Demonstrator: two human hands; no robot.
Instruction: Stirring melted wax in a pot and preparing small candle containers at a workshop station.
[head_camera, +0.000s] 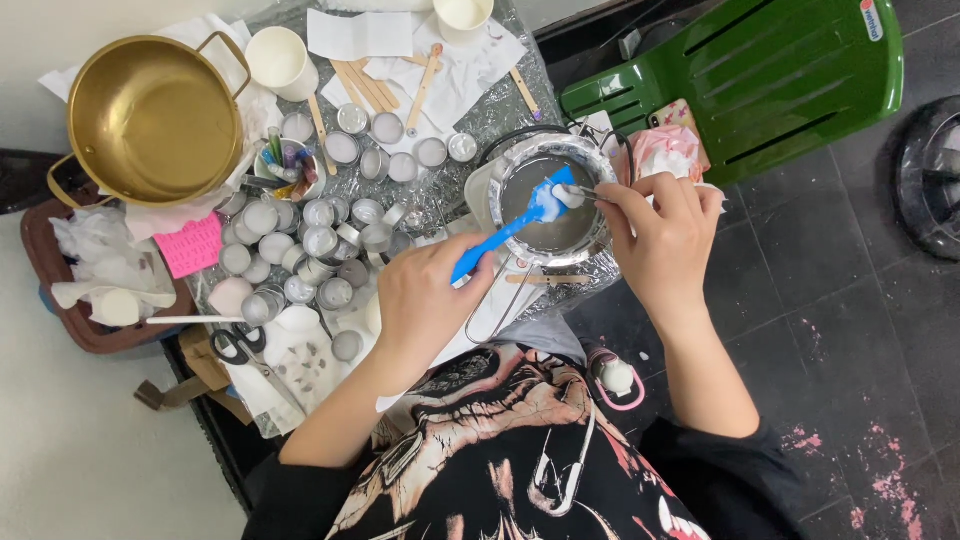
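Note:
My left hand (425, 300) grips the handle of a blue spatula (500, 235), whose blade reaches into a small foil-rimmed metal bowl (520, 180) on the table. White wax-like paste sits on the spatula's blade. My right hand (665, 235) holds a thin metal tool (585, 191) whose tip touches the white lump on the blade, over the bowl. Both hands hover just above the bowl's near side.
A brass pot (150, 115) stands at the far left. Several small round tins (320, 240) crowd the foil-covered table beside white cups (280, 60), wooden sticks (365, 85) and scissors (240, 348). A green plastic chair (760, 75) is at the upper right over dark floor.

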